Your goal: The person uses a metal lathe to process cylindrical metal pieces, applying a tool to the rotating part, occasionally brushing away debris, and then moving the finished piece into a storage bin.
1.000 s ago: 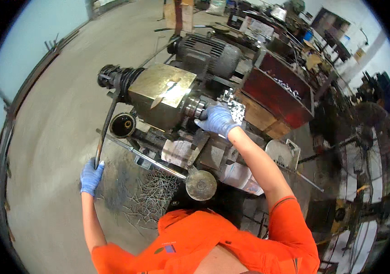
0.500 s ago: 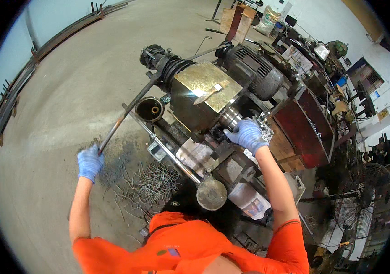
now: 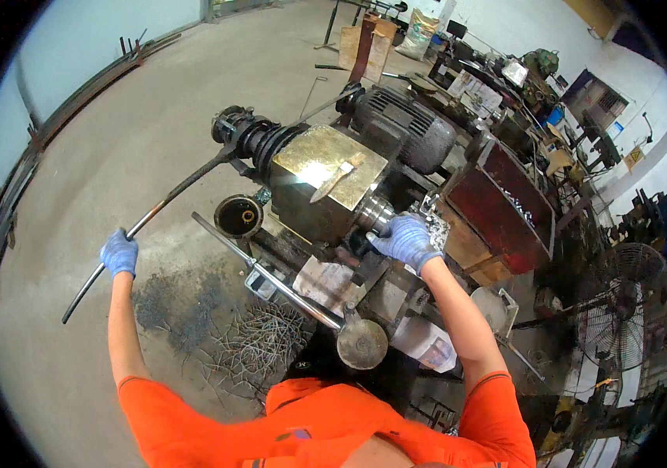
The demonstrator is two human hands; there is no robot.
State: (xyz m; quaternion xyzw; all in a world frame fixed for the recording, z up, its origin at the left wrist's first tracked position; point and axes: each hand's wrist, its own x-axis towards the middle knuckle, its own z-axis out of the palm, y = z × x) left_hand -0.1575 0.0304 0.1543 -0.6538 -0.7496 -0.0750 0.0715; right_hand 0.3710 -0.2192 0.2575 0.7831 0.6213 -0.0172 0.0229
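Note:
My left hand (image 3: 119, 253), in a blue glove, grips a long metal lever bar (image 3: 168, 200). The bar's lower end sticks out past the hand, and its upper end meets a dark ribbed shaft assembly (image 3: 249, 139) on the machine. My right hand (image 3: 410, 240), gloved alike, is at a shiny round spindle (image 3: 374, 214), fingers curled and thumb toward me. What lies under those fingers is hidden. Behind the spindle is the machine's headstock (image 3: 327, 165), its brass-coloured top bearing a flat brush-like tool (image 3: 336, 181). Bright metal shavings (image 3: 436, 228) lie beside my right hand.
A second shiny lever (image 3: 290, 286) slopes toward me, near a round plate (image 3: 362, 344). An open dark cup (image 3: 239, 216) stands left of the headstock. Thin metal rods (image 3: 259, 343) lie piled on the floor. A motor (image 3: 407, 129), red bin (image 3: 501, 210) and fan (image 3: 622, 304) stand farther right.
My left hand has swung the lever bar outward and away from me; the bar's end now shows beyond it. My right hand stays at the spindle. The whole view has shifted slightly.

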